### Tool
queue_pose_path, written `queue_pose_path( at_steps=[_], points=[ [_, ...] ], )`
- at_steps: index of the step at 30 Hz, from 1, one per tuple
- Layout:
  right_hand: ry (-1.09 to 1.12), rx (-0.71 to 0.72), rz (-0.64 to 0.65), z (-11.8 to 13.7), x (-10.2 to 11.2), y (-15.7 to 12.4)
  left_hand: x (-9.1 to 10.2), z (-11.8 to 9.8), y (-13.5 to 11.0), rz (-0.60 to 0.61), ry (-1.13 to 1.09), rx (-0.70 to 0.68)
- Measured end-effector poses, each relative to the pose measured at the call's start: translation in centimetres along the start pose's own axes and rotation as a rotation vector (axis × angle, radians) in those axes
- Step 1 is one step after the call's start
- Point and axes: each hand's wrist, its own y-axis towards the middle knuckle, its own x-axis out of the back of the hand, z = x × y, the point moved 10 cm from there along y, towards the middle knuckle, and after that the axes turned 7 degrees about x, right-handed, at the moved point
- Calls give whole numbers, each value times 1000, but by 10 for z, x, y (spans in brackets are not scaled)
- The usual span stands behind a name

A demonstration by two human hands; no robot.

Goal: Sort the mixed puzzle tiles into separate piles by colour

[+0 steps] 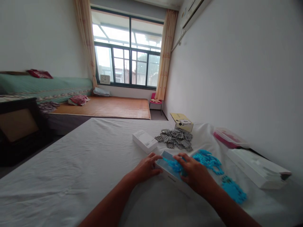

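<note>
An open white box (170, 180) sits in front of me on the white cloth, tilted slightly away to the right. At its left end my left hand (147, 167) grips the wall, thumb outside and fingertips at the rim. Inside lie bright blue toothed plastic pieces (172, 164). Over the box's right part, my right hand (195, 173) is curled with its fingers down on these blue pieces; its palm hides some of them. To the right of that hand spreads a loose heap of blue pieces (205, 160), with a flatter blue cluster (233, 190) nearer me.
A closed white box (145, 141) and a pile of grey toothed pieces (175, 138) lie beyond my hands. Behind them stands a yellow box (182, 122). At right are a pink container with clear lid (230, 138) and a long white box (257, 168) near the wall.
</note>
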Motion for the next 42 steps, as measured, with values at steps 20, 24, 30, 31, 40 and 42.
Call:
queue_pose_path(
  at_steps=[20,24,30,31,40,42],
  points=[
    [507,27,144,-11,-17,-3,-4,-2,1,14,68,-23],
    [390,-36,89,-2,-28,12,-3,-3,1,0,113,-22],
    [420,-4,10,-4,-26,25,-3,-2,2,2,125,-2],
    [447,-8,-39,-21,-19,24,-3,-1,2,12,121,7],
    [270,-463,313,-234,-80,-31,-3,-2,3,35,105,23],
    [330,-457,328,-236,-92,-35,-4,-1,3,36,108,22]
  ],
)
